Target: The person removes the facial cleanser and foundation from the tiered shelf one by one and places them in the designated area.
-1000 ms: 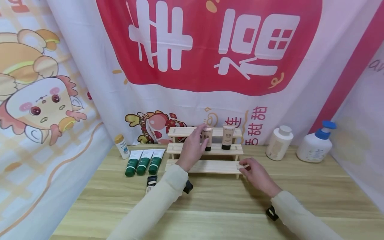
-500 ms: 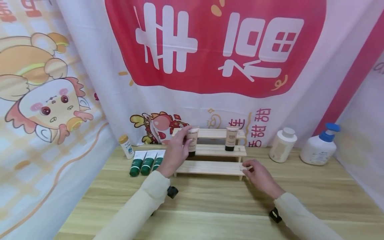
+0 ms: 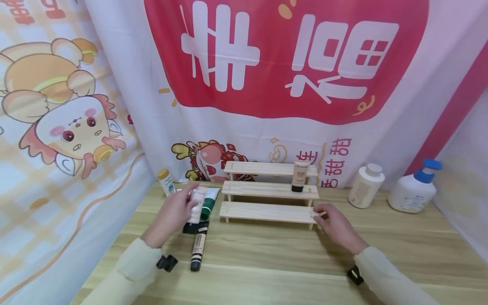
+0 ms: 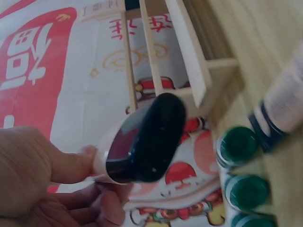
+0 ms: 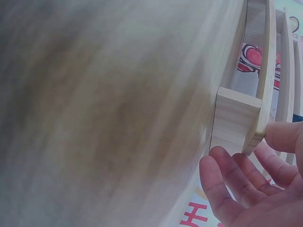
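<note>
My left hand (image 3: 173, 216) pinches a BB cream tube (image 3: 197, 205) between thumb and fingers, over the left side of the table. In the left wrist view its dark cap (image 4: 149, 139) faces the camera. Behind the held tube, green-capped white tubes (image 3: 208, 203) lie on the table, partly hidden. A three-tier wooden rack (image 3: 267, 213) stands in the middle, and my right hand (image 3: 337, 226) pinches the right end of its lowest board. The right wrist view shows the thumb (image 5: 281, 137) on that board's end. Another BB cream tube (image 3: 300, 177) stands cap down on the middle tier.
Below the held tube lies a beige tube with a black striped end (image 3: 198, 248), beside another dark-capped item. A small yellow-capped bottle (image 3: 166, 182) stands at the back left. At the back right are a white bottle (image 3: 366, 186) and a blue-topped pump bottle (image 3: 413, 188).
My left hand has lifted one BB cream tube off the rack's middle tier and carried it left, over the green-capped tubes. The right hand stays at the rack's end.
</note>
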A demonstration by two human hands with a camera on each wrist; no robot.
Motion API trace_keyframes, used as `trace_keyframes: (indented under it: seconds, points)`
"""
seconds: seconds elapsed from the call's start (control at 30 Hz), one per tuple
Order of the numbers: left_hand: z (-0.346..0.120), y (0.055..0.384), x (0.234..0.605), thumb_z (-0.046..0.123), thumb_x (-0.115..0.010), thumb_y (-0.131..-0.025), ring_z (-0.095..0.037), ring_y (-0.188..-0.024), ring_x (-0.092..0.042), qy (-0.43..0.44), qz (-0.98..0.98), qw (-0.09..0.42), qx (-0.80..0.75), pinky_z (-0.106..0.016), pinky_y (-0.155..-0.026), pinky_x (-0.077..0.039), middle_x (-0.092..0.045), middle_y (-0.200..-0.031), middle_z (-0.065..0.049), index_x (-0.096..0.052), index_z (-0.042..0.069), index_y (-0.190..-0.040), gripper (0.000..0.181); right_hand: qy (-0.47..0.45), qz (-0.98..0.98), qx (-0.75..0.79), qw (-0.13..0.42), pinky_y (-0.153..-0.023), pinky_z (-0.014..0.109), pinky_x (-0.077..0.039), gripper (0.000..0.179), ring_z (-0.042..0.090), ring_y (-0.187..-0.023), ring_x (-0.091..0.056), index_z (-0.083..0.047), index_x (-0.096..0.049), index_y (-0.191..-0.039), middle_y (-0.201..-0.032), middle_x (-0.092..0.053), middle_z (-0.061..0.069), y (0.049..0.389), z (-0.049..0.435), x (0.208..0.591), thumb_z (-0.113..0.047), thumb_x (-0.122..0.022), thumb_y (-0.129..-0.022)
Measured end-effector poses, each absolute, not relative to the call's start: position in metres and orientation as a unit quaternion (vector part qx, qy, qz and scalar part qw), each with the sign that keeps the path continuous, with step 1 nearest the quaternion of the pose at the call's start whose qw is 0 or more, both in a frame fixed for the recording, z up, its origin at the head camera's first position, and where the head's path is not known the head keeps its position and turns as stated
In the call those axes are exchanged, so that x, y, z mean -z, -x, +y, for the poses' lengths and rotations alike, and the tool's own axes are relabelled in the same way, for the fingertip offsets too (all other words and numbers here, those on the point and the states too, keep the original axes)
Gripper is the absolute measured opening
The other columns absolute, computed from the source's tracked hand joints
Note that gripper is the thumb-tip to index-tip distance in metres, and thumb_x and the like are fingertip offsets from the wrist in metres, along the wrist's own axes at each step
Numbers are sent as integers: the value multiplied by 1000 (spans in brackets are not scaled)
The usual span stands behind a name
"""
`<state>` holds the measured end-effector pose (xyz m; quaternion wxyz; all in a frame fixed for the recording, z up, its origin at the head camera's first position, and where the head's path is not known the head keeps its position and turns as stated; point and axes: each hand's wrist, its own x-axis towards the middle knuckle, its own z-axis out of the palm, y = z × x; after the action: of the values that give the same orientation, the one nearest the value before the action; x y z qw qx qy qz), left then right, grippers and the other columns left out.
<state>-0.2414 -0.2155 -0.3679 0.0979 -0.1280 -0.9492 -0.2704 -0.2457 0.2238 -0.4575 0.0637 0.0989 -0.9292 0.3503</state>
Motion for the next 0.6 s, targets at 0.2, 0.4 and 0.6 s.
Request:
trace_keyframes:
  seconds: [0.2,0.4,0.6]
  points:
    - [-244,228,391,4,-62,-90,-17,-57,-50,66,-965,-13,253,-30,-48,-45,-54,-73,-6,-41,1,-129,45,-99,-929,-351,64,-73,37,-53,26,29,-93,-59,4,-57,-115,-113,-56,20,245,225,457,-6,-61,-91]
    - [-255,226,421,5,-63,-89,-18,-61,-52,38,-963,-72,255,-30,-50,-46,-55,-78,-8,-45,-2,-123,39,-97,-930,-348,66,-74,37,-53,26,29,-94,-59,3,-58,-115,-113,-56,20,246,226,459,-6,-61,-92]
    - [-261,235,438,6,-63,-90,-19,-66,-52,24,-968,-75,237,-31,-55,-45,-57,-81,-9,-50,-2,-123,37,-100,-931,-344,69,-75,39,-52,25,29,-93,-59,2,-58,-115,-112,-57,19,248,225,460,-7,-61,-91]
